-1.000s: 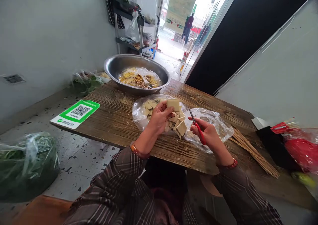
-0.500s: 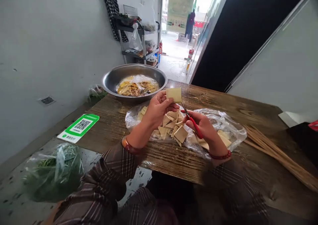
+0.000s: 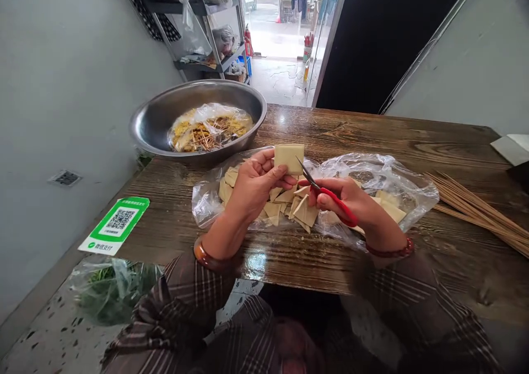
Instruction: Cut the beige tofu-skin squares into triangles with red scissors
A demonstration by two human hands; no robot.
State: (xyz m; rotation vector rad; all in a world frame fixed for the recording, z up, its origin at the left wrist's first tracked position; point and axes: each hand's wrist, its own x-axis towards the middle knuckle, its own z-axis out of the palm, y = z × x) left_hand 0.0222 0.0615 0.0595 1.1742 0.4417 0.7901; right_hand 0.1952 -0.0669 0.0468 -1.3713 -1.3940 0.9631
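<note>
The left hand (image 3: 257, 184) pinches one square (image 3: 288, 158) above the bench (image 3: 285, 258); the right hand (image 3: 349, 200) grasps one pair of scissors (image 3: 313, 183) at the square's right edge. One basin (image 3: 152, 126) stands beyond.

On the table (image 3: 351, 129), a basin (image 3: 145, 127) stands behind the piled pieces (image 3: 273, 211), with sticks (image 3: 475, 206) far right.

Scissors (image 3: 341, 207): red, grey-bladed
Square piece (image 3: 288, 156): pale cream
Sleeves (image 3: 195, 283): dark brown, pale checks
Table (image 3: 289, 266): brown, dark-grained
Basin (image 3: 151, 131): silver grey
Card (image 3: 114, 225): green, white
Sticks (image 3: 475, 207): tan
</note>
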